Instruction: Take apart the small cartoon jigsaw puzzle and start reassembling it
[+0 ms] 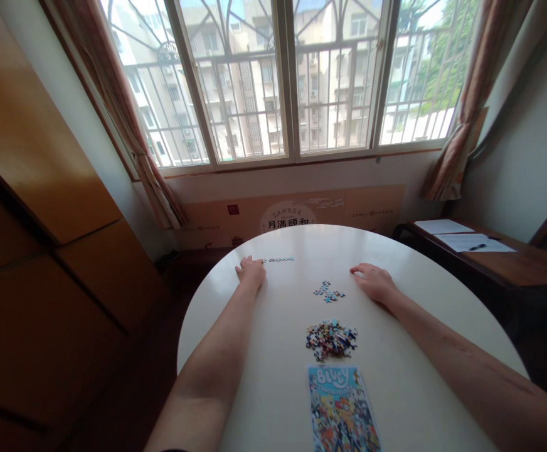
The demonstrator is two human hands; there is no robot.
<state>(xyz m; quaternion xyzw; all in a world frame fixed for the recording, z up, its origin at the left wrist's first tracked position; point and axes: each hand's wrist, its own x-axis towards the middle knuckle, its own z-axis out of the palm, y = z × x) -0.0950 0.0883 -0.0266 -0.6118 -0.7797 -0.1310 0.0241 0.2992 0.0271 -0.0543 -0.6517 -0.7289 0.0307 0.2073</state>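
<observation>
My left hand rests on the far left part of the round white table, its fingers apart. Its fingertips are at the left end of a short row of joined puzzle pieces; whether a piece lies under them is hidden. Across the table, my right hand lies with fingers stretched to the left, and I see nothing in it. Between the hands is a small loose group of light blue puzzle pieces. Nearer to me sits a heap of mixed puzzle pieces.
A colourful Bluey picture sheet lies at the near side, just below the heap. Beyond the table are a printed cardboard panel and a barred window. To the right, papers and a dark pen lie on a wooden bench. Wooden cabinets stand left.
</observation>
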